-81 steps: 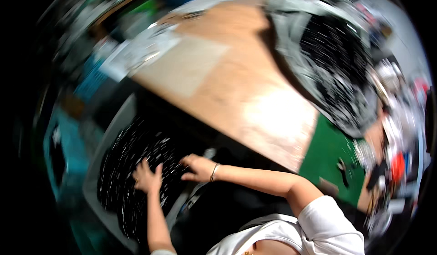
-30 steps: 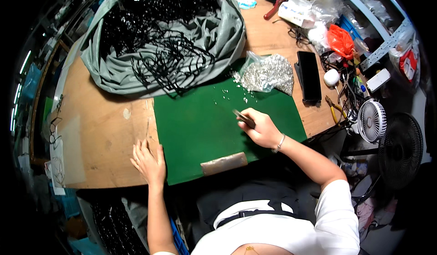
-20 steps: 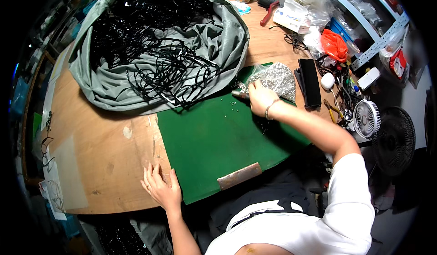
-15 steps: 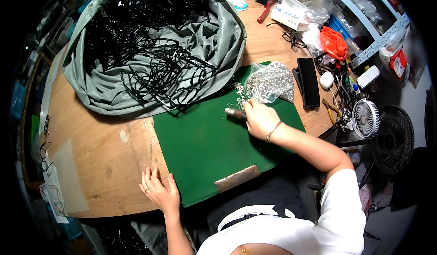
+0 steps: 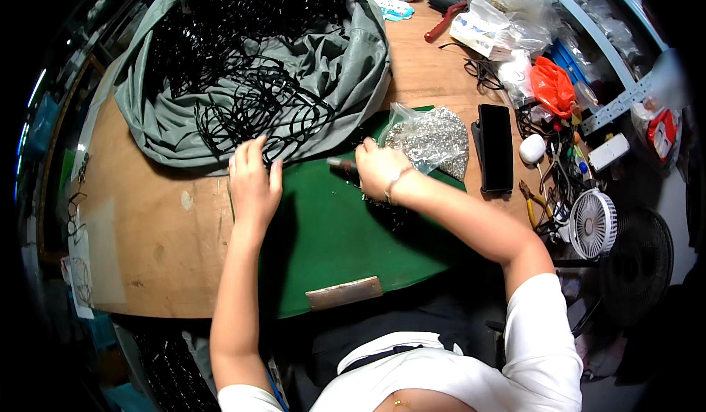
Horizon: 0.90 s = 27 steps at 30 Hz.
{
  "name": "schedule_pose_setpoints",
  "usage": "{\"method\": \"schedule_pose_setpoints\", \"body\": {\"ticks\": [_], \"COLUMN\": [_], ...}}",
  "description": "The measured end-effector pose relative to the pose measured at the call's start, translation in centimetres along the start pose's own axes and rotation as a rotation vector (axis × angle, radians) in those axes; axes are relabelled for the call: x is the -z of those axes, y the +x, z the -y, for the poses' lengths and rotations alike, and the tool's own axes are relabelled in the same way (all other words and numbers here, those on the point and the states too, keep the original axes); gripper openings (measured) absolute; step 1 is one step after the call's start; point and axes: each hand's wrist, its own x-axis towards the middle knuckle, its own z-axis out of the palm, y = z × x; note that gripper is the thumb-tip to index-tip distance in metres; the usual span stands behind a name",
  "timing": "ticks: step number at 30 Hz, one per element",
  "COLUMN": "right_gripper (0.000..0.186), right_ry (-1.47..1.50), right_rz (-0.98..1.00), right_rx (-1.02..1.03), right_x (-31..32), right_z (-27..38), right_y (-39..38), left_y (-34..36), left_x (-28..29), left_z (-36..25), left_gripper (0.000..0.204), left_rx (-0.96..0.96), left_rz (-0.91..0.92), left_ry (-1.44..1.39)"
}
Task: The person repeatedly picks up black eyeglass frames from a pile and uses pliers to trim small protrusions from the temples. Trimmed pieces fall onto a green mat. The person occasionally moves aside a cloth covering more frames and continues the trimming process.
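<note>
Just at the far-left corner of the green mat (image 5: 346,239), a black tangle (image 5: 250,110) is closely faced by the left hand (image 5: 254,184), fingers extended; a left-pointing tool (image 5: 343,166) is gripped by the right hand (image 5: 381,169).

A wooden table (image 5: 158,228) carries a green mat (image 5: 338,243), a bulky grey sack (image 5: 158,146) overlapping the mat's far left corner, and, to the mat's right, a black phone (image 5: 496,147) and yellow-handled pliers (image 5: 531,205).
</note>
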Motion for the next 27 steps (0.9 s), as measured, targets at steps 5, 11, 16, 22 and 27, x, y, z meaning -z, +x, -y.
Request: {"method": "schedule_pose_setpoints", "body": {"ticks": [5, 11, 16, 22, 27], "right_gripper": [0.052, 0.047, 0.049, 0.031, 0.011], "right_ry": [0.038, 0.158, -0.022, 0.415, 0.597], "right_rz": [0.017, -0.160, -0.093, -0.050, -0.048], "right_rx": [0.197, 0.317, 0.306, 0.206, 0.072], "right_x": [-1.2, -1.0, -2.4, 1.4, -0.2], "right_z": [0.7, -1.6, -0.6, -3.3, -3.1], "right_y": [-8.2, -11.4, -12.7, -14.4, -11.1], "left_y": [0.4, 2.5, 2.7, 2.1, -3.7], "left_x": [-2.5, 0.9, 0.7, 6.9, 10.3], "left_z": [1.0, 2.0, 0.1, -5.5, -10.1], "left_gripper": [0.031, 0.027, 0.014, 0.041, 0.042], "left_rx": [0.030, -0.262, -0.260, 0.492, 0.612], "left_rz": [0.036, -0.224, -0.233, 0.164, 0.059], "left_ry": [0.196, 0.476, 0.017, -1.799, -2.036]}}
